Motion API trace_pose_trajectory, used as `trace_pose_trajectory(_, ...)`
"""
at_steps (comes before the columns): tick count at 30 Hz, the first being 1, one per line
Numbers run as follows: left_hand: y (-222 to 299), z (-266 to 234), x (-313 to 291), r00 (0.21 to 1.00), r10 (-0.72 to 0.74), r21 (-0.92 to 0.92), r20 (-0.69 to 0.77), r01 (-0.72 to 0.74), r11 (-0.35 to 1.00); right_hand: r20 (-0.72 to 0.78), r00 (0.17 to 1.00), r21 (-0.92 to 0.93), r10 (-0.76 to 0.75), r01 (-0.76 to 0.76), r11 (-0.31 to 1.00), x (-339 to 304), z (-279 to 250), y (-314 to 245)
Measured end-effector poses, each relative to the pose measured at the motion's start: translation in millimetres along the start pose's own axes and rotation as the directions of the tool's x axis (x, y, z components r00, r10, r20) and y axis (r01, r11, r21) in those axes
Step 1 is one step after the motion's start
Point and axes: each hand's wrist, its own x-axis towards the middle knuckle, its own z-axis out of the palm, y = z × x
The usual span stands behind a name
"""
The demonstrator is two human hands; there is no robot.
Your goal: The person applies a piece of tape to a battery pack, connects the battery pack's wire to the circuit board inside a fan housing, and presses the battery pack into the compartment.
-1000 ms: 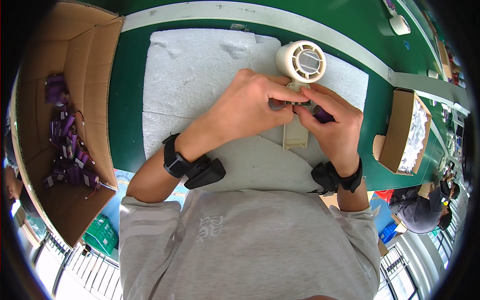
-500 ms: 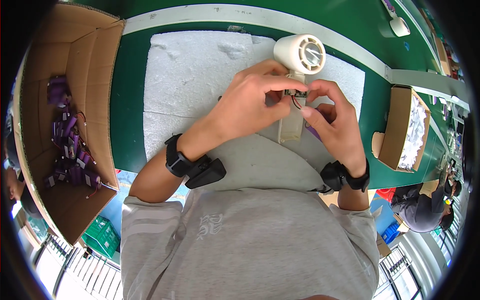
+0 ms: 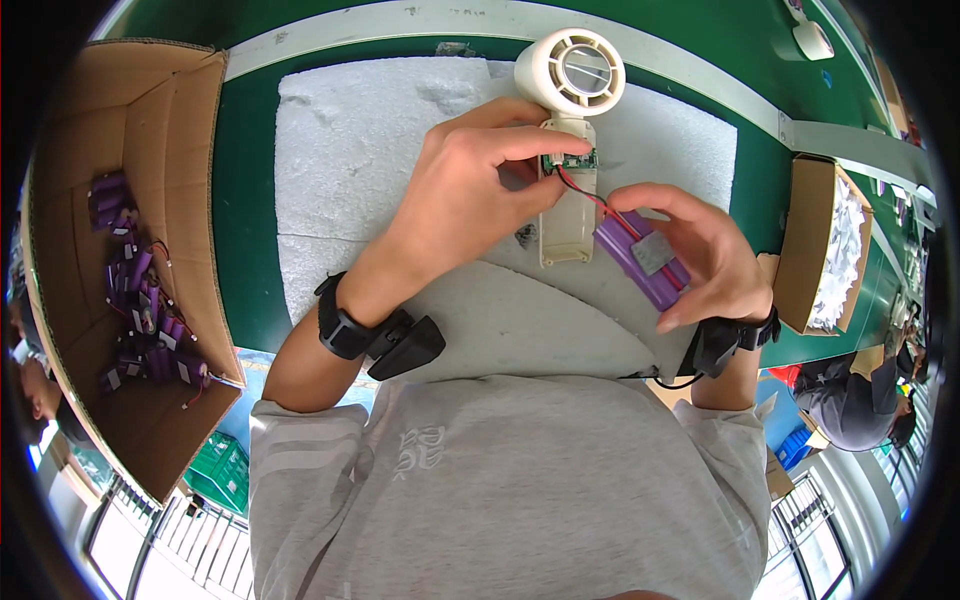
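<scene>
A white handheld fan (image 3: 540, 75) lies on white foam sheets (image 3: 350, 140), its round head toward the far side. The handle shell (image 3: 568, 235) is uncovered, and a small green circuit board (image 3: 582, 160) shows near its top. My left hand (image 3: 455, 175) grips the handle from the left, index finger over the board and thumb beside the wire plug. Red and black wires (image 3: 588, 192) run from the board to a purple battery pack (image 3: 632, 268) with a grey pad on it. My right hand (image 3: 720, 245) holds that pack, tilted, just right of the handle.
A large cardboard box (image 3: 190, 130) at left contains several purple battery packs (image 3: 145, 290). To the right stands a smaller box (image 3: 800, 250) of white pieces. A white roll (image 3: 813, 40) sits at the far right of the green table. Another person (image 3: 850, 410) is beyond the right side.
My right hand has left the circuit board, moved right and nearer, and now holds the battery pack up. The fan and my left hand have shifted slightly left and away.
</scene>
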Motion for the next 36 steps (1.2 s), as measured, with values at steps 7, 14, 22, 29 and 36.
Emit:
trace_pose_trajectory(7, -5, 0, 1, 0.987, 0.160, 0.226, -0.028, -0.150, 0.963, -0.339, 0.932, 0.318, 0.127, -0.013, 0.948, 10, 16, -4)
trace_pose_trajectory(14, -3, 2, -1, 0.980, 0.194, 0.219, -0.044, -0.180, 0.959, -0.346, 0.938, 0.156, -0.019, 0.078, 0.985, 6, 8, 1)
trace_pose_trajectory(22, 0, -2, -1, 0.986, 0.161, 0.188, -0.032, -0.152, 0.970, -0.123, 0.981, -0.058, -0.147, 0.141, 0.988, 5, 11, -3)
trace_pose_trajectory(29, 1, -3, -2, 0.990, 0.143, 0.209, 0.007, -0.141, 0.968, -0.102, 0.960, -0.598, -0.259, 0.149, 0.787, 7, 41, -2)
trace_pose_trajectory(36, 1, -5, 1, 0.984, 0.171, 0.250, 0.045, -0.177, 0.952, -0.152, 0.913, -0.834, -0.378, 0.087, 0.545, 18, 52, 9)
